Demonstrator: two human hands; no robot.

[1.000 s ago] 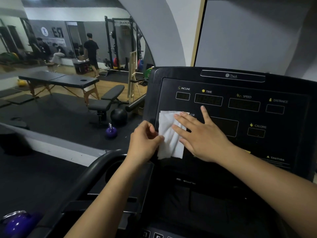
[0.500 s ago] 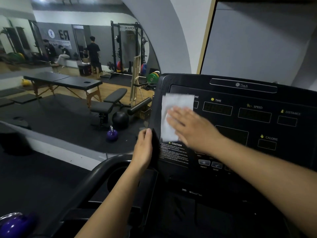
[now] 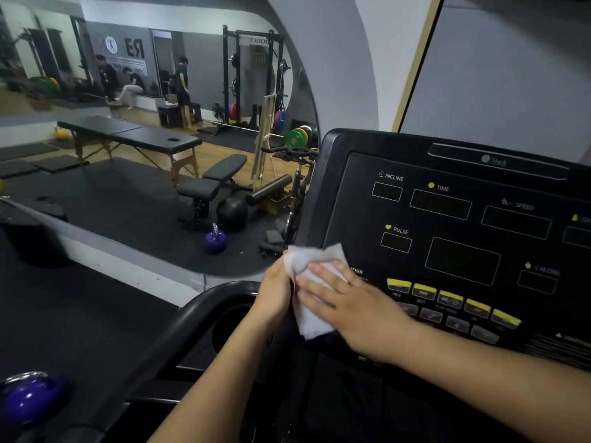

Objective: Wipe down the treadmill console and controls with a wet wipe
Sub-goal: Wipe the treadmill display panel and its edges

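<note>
Wet wipe (image 3: 312, 318) is lying flat on the lower-left corner of the treadmill console (image 3: 463, 219), under the right hand (image 3: 358, 311); the hand is pressing it with fingers straight and slightly spread, not curling round it; the fingertips are covering the wipe's middle, with white showing above and below them; the wipe's long axis is running roughly up-down the panel, upper edge crumpled and pointing toward the PULSE label, lower end hanging past the console's bottom corner; left hand (image 3: 275, 295) is sitting against the console's left edge, touching the wipe's left border; its fingertips are hidden, so cannot tell what it is gripping; yellow buttons (image 3: 447, 295) are lying just right of the right hand.
</note>
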